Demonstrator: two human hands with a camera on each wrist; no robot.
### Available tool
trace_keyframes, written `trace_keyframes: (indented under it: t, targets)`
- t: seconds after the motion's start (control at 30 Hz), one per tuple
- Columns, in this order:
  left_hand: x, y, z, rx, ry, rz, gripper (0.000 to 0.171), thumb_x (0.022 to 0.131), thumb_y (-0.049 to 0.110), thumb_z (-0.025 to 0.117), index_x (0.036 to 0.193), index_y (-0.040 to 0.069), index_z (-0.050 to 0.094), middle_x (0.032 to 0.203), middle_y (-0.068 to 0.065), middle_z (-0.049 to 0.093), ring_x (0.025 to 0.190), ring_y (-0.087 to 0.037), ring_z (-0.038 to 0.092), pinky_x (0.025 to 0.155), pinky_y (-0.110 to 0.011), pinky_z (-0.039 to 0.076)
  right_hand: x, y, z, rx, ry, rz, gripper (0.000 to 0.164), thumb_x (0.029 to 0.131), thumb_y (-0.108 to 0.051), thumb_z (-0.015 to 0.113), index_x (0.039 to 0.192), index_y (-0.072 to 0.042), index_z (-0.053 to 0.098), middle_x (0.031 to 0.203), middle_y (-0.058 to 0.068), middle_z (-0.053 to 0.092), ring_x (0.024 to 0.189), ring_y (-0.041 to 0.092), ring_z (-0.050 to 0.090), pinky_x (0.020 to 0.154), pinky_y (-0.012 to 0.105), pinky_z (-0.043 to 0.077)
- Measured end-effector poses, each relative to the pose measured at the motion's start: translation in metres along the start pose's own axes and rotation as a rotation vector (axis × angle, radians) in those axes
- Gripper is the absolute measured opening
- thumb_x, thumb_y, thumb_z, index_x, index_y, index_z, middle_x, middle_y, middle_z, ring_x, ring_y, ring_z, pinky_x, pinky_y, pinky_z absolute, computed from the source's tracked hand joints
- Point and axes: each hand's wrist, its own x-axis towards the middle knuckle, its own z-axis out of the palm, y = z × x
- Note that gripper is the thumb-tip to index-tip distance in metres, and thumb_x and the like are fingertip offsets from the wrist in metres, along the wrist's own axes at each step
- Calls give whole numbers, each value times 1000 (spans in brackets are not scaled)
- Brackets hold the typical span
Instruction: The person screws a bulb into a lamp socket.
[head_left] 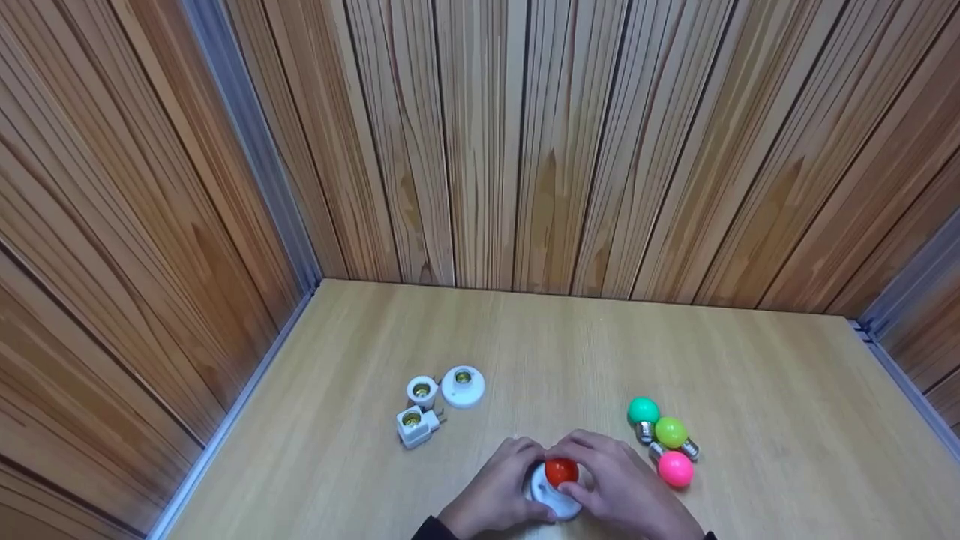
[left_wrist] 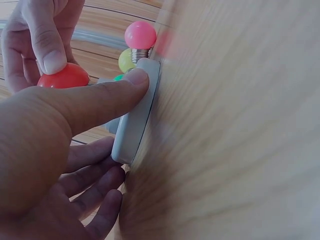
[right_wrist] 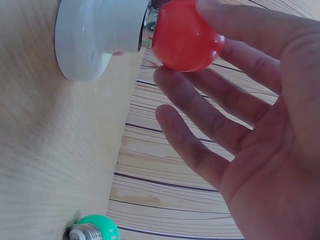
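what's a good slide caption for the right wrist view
Right hand holds a red globe bulb at a white round-base lamp holder, metal screw base partly exposed, green bulb lower left.

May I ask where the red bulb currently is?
In the head view, the red bulb is low, just right of centre, held by the right hand at the round white socket.

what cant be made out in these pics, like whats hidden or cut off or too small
- Right wrist view: the end of the red bulb's base, hidden by the white holder's socket wall.
- Right wrist view: part of the white holder, cut off by the top edge.
- Left wrist view: most of the green bulb, covered by the left hand and holder.
- Head view: contacts inside the spare round holder, too small.
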Motion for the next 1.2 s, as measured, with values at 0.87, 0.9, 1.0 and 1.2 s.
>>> trace_keyframes:
  t: [0.87, 0.9, 1.0, 1.2]
  targets:
    - [2, -4, 1, -28, -7, 22, 64, 66, 34, 91, 122, 37, 61, 113, 21, 56, 105, -2, 46, 93, -25, 47, -2, 23, 10, 213, 12, -108, 42, 88, -32, 74, 129, -32, 63, 128, -12, 66, 116, 9, 63, 101, 25, 52]
    - [1, -4, 1, -24, -5, 29, 63, 66, 34, 90, 122, 37, 61, 113, 21, 56, 105, -2, 45, 92, -24, 47, -1, 23, 10, 220, 9, -106, 42, 88, -31, 74, 129, -31, 64, 127, -11, 67, 114, 8, 63, 100, 23, 52]
    - [0, -3, 0, -6, 7, 50, 63, 66, 37, 90, 122, 37, 60, 114, 21, 56, 105, -1, 45, 92, -23, 46, 0, 23, 10, 207, 32, -133, 40, 88, -28, 74, 127, -27, 65, 124, -9, 68, 111, 8, 65, 99, 22, 53]
    - [-1, -1, 0, 42, 36, 77, 63, 66, 39, 91, 121, 35, 61, 115, 21, 56, 107, 0, 45, 93, -22, 45, -1, 20, 9, 158, 90, -193, 39, 86, -23, 76, 125, -21, 68, 119, -7, 71, 107, 11, 67, 95, 25, 56]
